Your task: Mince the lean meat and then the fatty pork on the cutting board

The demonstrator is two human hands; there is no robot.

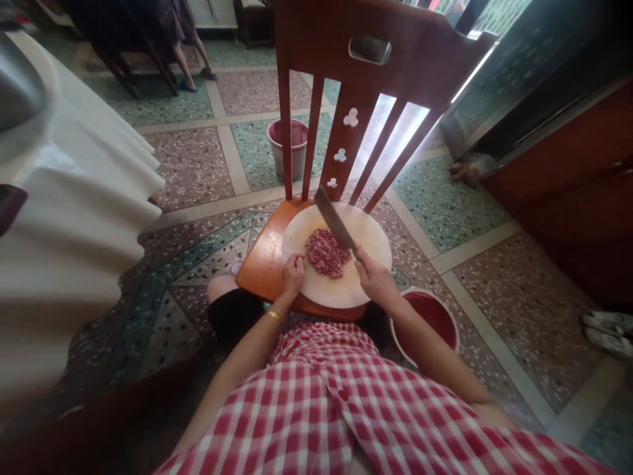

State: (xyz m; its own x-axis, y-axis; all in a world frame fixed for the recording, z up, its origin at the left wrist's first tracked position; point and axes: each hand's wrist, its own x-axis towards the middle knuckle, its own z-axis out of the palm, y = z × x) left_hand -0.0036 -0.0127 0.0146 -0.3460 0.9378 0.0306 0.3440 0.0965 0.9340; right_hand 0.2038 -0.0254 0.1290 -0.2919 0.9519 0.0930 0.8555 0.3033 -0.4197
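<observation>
1. A head-worn view looks down at a seated person in a red-and-white checked shirt (316, 402), with both bare hands at work near the centre of the frame.
2. In the centre, a round, pale cutting board (341, 293) rests on the seat of a brown wooden chair (267, 247), whose slatted back rises to the top of the frame.
3. Minced red meat (324, 254) lies in a loose, flattened mound on the board, a little left of the board's middle.
4. The right hand (374, 277), right of centre, has its fingers closed around the handle of a cleaver (332, 218). The dark blade slants toward the upper left, along the meat's upper right side; whether it touches the meat is unclear.
5. The left hand (293, 272) is at the board's left edge, fingers curled in and narrow; I cannot tell whether they grip the rim. A gold-coloured bracelet (273, 315) circles that wrist.
6. A bin (291, 155) stands on the speckled floor (188, 161) behind the chair, upper centre; a dark red bucket (430, 320) sits lower right, beside the right forearm.
7. Pale draped cloth (93, 198) fills the left side. At upper left, another person's legs (184, 63) show, in blue slippers (188, 86).
</observation>
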